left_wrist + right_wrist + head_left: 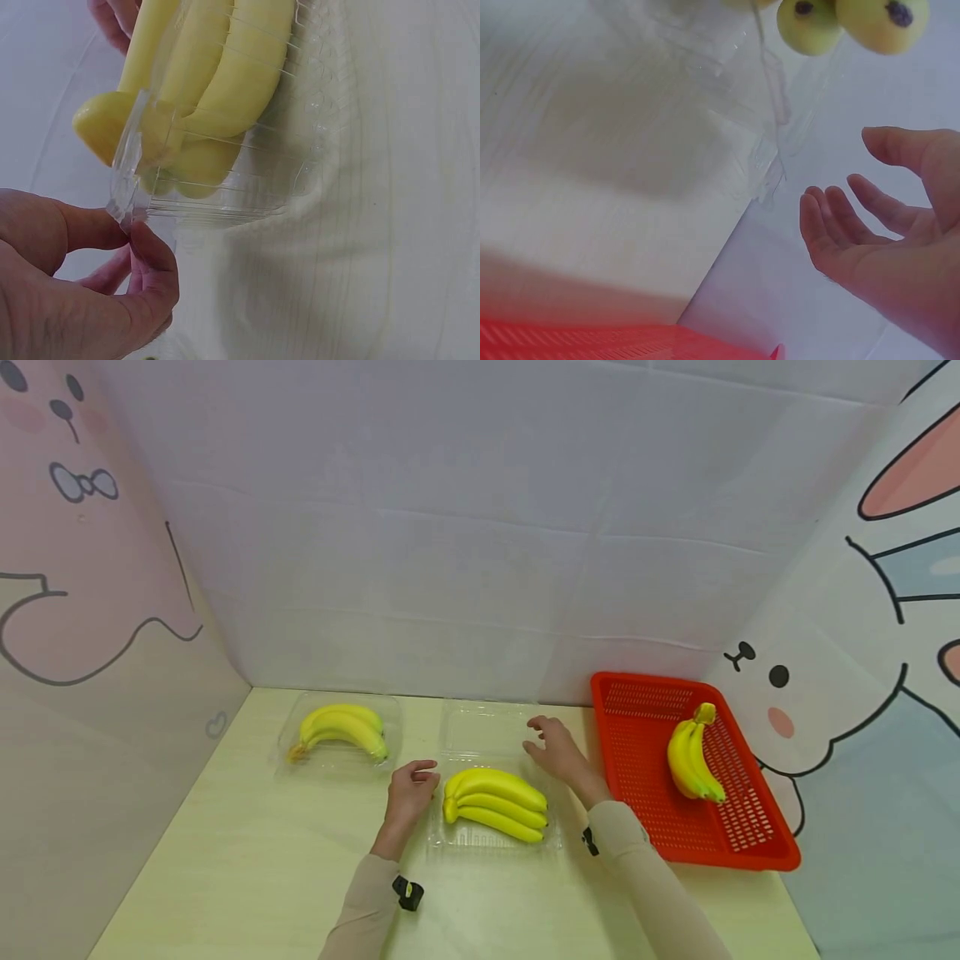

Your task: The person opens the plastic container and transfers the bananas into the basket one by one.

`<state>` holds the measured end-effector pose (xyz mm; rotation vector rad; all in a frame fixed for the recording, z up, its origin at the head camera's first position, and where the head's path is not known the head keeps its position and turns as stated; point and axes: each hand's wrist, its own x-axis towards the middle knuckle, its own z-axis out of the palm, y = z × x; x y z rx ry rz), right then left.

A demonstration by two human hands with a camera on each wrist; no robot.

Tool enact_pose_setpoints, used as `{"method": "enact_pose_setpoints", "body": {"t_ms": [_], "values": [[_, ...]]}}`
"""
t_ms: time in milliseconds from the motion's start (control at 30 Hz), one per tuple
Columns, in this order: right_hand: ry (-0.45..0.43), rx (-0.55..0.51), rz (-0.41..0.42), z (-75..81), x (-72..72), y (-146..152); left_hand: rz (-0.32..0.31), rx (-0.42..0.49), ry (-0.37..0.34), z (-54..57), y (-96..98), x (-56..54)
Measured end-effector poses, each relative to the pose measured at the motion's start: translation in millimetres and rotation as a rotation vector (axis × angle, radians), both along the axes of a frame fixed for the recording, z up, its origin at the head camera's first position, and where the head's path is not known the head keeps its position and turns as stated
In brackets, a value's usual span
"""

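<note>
A bunch of yellow bananas (497, 802) lies in the base of a clear plastic clamshell box (480, 845), whose lid (483, 727) is folded back flat toward the wall. My left hand (410, 791) is at the box's left side; in the left wrist view its thumb and finger pinch the clear rim (124, 202) beside the banana stem end. Over the lid's right edge hovers my right hand (561, 753), fingers loosely bent and apart, nothing between them. The right wrist view shows the right hand (885, 232) just off the clear plastic corner (765, 169).
To the left sits another clear box (393, 722) with bananas (341, 728) inside. A red plastic basket (630, 777) stands at the right, holding one more banana bunch (692, 758). A white cloth wall (450, 568) rises along the table's back edge.
</note>
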<state>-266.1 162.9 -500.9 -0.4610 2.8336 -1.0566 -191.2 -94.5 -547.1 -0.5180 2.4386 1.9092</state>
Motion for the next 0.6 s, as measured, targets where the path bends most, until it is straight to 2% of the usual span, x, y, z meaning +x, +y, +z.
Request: {"method": "enact_pose_setpoints", "body": {"t_ms": [467,600], "values": [[0.100,0.023,0.155,10.6,13.7,-13,-0.001,-0.018,0.007,0.8,0.2,-0.2],[0.099,0.040,0.189,14.3,18.7,-18,-0.001,-0.016,0.008,0.3,0.1,-0.2]]}}
